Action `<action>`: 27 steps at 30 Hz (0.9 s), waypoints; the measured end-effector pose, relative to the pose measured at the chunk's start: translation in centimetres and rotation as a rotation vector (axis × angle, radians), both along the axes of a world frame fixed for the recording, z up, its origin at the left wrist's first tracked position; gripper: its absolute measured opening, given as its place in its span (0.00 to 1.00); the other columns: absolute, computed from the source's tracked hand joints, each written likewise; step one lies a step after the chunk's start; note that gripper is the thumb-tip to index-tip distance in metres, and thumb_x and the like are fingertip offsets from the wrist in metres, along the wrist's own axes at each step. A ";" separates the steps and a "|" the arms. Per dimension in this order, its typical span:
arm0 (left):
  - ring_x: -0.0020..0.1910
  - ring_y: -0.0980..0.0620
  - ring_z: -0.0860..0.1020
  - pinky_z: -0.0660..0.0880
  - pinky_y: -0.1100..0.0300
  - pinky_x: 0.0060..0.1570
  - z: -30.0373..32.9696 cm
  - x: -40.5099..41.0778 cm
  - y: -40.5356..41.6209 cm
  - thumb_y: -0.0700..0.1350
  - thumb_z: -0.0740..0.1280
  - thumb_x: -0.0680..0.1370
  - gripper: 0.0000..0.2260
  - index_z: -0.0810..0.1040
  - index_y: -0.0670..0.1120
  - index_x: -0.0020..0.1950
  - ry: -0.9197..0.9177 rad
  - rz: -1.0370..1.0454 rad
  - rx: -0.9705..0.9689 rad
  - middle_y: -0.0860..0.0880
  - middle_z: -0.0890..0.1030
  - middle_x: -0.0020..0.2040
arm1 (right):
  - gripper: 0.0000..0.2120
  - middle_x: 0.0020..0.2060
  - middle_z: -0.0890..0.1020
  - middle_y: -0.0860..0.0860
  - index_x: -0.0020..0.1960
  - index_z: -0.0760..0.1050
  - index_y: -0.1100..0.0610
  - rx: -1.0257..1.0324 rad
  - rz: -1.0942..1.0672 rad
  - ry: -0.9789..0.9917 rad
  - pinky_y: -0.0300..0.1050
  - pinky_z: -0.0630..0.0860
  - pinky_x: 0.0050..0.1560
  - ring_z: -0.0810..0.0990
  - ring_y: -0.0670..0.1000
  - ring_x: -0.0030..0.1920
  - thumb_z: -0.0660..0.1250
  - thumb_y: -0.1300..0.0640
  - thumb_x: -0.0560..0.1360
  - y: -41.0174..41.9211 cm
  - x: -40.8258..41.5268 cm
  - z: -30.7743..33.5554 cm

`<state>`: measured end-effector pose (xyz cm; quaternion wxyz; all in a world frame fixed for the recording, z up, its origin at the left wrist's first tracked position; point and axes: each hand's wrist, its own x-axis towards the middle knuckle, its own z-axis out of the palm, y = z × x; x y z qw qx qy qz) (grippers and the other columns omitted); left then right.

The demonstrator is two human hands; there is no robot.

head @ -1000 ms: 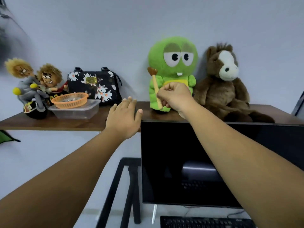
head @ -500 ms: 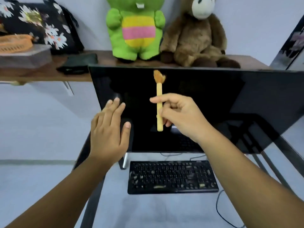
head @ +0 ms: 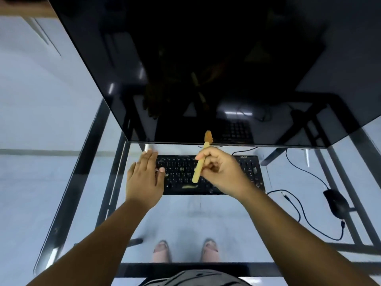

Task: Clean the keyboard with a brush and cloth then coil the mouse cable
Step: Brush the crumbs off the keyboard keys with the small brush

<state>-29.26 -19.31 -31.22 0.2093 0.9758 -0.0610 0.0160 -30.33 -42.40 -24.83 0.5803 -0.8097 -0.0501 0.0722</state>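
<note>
Left hand [head: 144, 178] flat, fingers straight and together; right hand [head: 221, 172] curled in a pinch, both forearms extended forward.

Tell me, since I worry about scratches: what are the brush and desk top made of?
Brush: the handle looks like pale, matte wood, with soft brown bristles, material unclear. Desk top: apparently clear, glossy glass on a black frame; feet and floor show through.

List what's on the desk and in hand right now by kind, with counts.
Keyboard: 1
Mouse: 1
Monitor: 1
Brush, in right hand: 1
Cloth: 0 in view
Total: 4
</note>
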 end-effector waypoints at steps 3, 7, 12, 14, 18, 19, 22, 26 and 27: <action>0.79 0.53 0.48 0.44 0.51 0.76 -2.3 -0.2 1.2 0.67 0.44 0.77 0.36 0.53 0.48 0.80 0.150 -0.009 0.047 0.50 0.54 0.80 | 0.09 0.35 0.83 0.48 0.51 0.72 0.54 -0.012 -0.115 -0.011 0.45 0.76 0.38 0.80 0.46 0.35 0.68 0.63 0.75 0.8 -0.3 -3.0; 0.78 0.54 0.44 0.42 0.50 0.76 -4.3 0.1 3.0 0.80 0.46 0.66 0.51 0.45 0.49 0.80 0.311 -0.067 0.091 0.51 0.48 0.81 | 0.03 0.31 0.80 0.52 0.48 0.69 0.55 0.061 -0.348 -0.019 0.58 0.76 0.38 0.79 0.55 0.33 0.60 0.58 0.81 3.1 0.1 -5.7; 0.78 0.52 0.40 0.43 0.49 0.76 -5.9 1.5 3.8 0.79 0.59 0.62 0.59 0.40 0.47 0.80 0.396 -0.114 0.110 0.49 0.43 0.80 | 0.05 0.34 0.81 0.53 0.50 0.75 0.54 0.077 -0.444 -0.039 0.57 0.76 0.40 0.80 0.55 0.35 0.61 0.57 0.81 7.0 1.6 -7.3; 0.78 0.52 0.38 0.44 0.49 0.76 -6.5 2.0 4.2 0.78 0.62 0.62 0.60 0.38 0.47 0.79 0.428 -0.135 0.111 0.49 0.41 0.80 | 0.05 0.36 0.82 0.57 0.50 0.78 0.50 0.110 -0.446 -0.050 0.59 0.77 0.42 0.80 0.62 0.38 0.64 0.56 0.79 8.7 2.2 -7.8; 0.78 0.52 0.39 0.45 0.50 0.76 -7.5 2.0 5.1 0.76 0.62 0.64 0.57 0.39 0.47 0.79 0.424 -0.165 0.124 0.49 0.40 0.80 | 0.05 0.35 0.83 0.51 0.49 0.80 0.49 0.052 -0.389 -0.025 0.45 0.78 0.37 0.82 0.49 0.35 0.66 0.57 0.77 10.8 2.9 -9.1; 0.78 0.52 0.39 0.45 0.51 0.76 -7.7 2.0 5.2 0.75 0.62 0.66 0.56 0.39 0.47 0.79 0.410 -0.169 0.126 0.50 0.41 0.80 | 0.05 0.34 0.83 0.47 0.50 0.81 0.52 0.009 -0.382 -0.034 0.36 0.74 0.34 0.79 0.43 0.32 0.66 0.58 0.77 11.0 3.0 -9.5; 0.78 0.53 0.40 0.46 0.52 0.76 -8.1 2.1 5.5 0.74 0.63 0.67 0.53 0.41 0.47 0.80 0.384 -0.173 0.116 0.50 0.43 0.80 | 0.06 0.40 0.83 0.43 0.50 0.81 0.56 -0.132 -0.516 -0.119 0.29 0.69 0.37 0.75 0.38 0.31 0.66 0.62 0.76 10.9 2.9 -10.1; 0.78 0.53 0.41 0.47 0.52 0.76 -8.4 2.1 5.6 0.75 0.62 0.67 0.53 0.43 0.48 0.80 0.378 -0.172 0.112 0.51 0.43 0.80 | 0.08 0.38 0.82 0.42 0.53 0.81 0.55 -0.057 -0.513 -0.162 0.28 0.69 0.35 0.77 0.37 0.32 0.66 0.62 0.77 11.4 2.9 -9.9; 0.78 0.53 0.41 0.47 0.51 0.76 -8.5 2.1 5.6 0.75 0.61 0.67 0.53 0.43 0.48 0.80 0.373 -0.171 0.114 0.51 0.43 0.80 | 0.08 0.38 0.84 0.43 0.53 0.82 0.55 -0.035 -0.432 -0.102 0.30 0.71 0.35 0.78 0.37 0.32 0.66 0.61 0.77 11.7 2.9 -9.8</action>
